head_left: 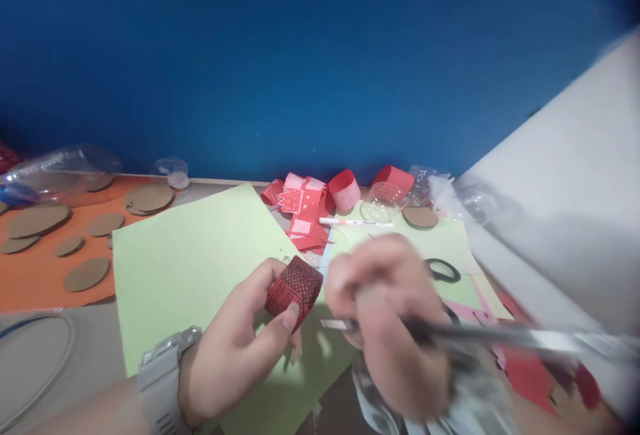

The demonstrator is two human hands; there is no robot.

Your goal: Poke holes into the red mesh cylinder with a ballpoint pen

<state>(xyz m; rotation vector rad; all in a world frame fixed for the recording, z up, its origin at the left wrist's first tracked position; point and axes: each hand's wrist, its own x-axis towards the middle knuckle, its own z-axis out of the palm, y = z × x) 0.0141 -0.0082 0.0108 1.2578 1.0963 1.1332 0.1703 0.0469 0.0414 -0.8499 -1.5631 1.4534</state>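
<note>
My left hand (235, 341), with a grey watch at the wrist, has its thumb and fingers closed on a small curved red band with a dark checked pattern (296, 288). The band is held just over a light green paper sheet (200, 255). To its right, my right hand (390, 321) is smeared by motion, its fingers curled round a long thin tool (480, 335). That tool is dark by the hand and silvery along the shaft; a pale tip points toward the band, apart from it. Its exact kind is too blurred to make out.
Red paper rings (344, 189) and a white marker (356, 222) lie at the back. Cardboard discs (87, 275) rest on orange paper (30, 288) at left. Clear plastic pieces (383, 203) and a black loop handle (444, 271) are right. A blue wall (300, 75) stands behind.
</note>
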